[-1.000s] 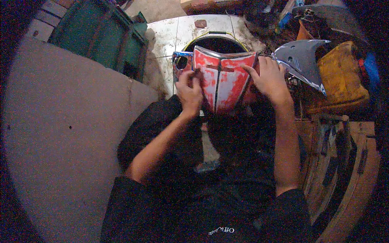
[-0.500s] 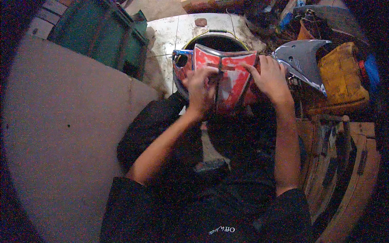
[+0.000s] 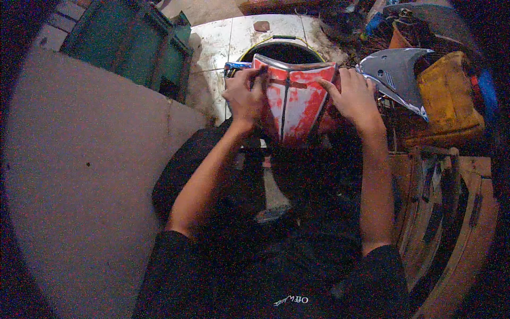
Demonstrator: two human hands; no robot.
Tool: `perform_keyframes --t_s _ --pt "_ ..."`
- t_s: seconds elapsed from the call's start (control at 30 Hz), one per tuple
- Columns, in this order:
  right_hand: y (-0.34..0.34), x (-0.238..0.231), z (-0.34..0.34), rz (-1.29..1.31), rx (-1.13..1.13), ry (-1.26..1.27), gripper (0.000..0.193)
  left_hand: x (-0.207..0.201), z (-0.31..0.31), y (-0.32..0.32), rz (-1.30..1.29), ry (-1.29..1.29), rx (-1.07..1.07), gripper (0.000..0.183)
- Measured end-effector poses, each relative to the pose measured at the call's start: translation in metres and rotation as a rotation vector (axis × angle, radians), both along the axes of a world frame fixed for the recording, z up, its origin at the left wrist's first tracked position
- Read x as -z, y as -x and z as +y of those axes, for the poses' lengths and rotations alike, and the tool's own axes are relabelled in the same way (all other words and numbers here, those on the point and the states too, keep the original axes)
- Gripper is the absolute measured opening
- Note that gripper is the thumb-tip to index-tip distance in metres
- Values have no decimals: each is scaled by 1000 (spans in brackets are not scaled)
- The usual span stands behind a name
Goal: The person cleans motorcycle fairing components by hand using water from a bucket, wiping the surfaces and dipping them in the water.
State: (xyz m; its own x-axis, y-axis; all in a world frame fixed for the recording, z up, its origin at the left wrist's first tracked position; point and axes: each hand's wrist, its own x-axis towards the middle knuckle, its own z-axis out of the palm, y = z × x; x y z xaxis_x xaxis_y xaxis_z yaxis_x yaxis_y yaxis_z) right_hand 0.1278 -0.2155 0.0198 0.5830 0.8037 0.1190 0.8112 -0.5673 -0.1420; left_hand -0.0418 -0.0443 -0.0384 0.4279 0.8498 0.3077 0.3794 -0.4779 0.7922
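A red motorcycle body panel point(image 3: 305, 101) with pale worn patches and a dark centre line is held in front of me, its wide rim away from me and its narrow end toward me. My right hand point(image 3: 353, 98) grips its right edge, thumb on the face and fingers over the outer side. At the upper left part of the panel is my left hand point(image 3: 245, 100), its fingers bent and closed; whatever may be in them is hidden. Behind the panel stands a dark bucket point(image 3: 284, 52) with a yellowish rim. A blue-edged part point(image 3: 237, 66) shows beyond my left hand.
White dirty tiles point(image 3: 210, 50) lie under the bucket. A green cabinet point(image 3: 127, 50) stands at the far left beside a pale board surface point(image 3: 90, 175). On the right are a grey fairing piece point(image 3: 390, 72), a yellow container point(image 3: 451, 98) and a wooden slatted item point(image 3: 451, 212).
My left hand has moved left and slightly away from me, from the panel's middle to its upper left edge, uncovering the pale patches. My right hand keeps its grip.
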Motion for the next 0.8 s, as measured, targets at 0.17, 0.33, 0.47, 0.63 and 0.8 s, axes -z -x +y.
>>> perform_keyframes --t_s 0.17,0.33,0.47,0.63,0.8 --pt "-10 12 -12 -23 43 7 61 -3 -60 8 82 -78 253 16" --pt "-3 10 -2 -2 -2 -44 65 -10 1 5 32 -107 23 15" --pt "-3 13 -5 -45 20 -84 67 -3 -2 8 -49 243 103 16" --pt "0 6 -5 -16 23 -49 68 -12 -16 0 18 -378 219 19" --pt "0 8 -1 4 13 -39 70 -13 13 4 -101 244 34 19"
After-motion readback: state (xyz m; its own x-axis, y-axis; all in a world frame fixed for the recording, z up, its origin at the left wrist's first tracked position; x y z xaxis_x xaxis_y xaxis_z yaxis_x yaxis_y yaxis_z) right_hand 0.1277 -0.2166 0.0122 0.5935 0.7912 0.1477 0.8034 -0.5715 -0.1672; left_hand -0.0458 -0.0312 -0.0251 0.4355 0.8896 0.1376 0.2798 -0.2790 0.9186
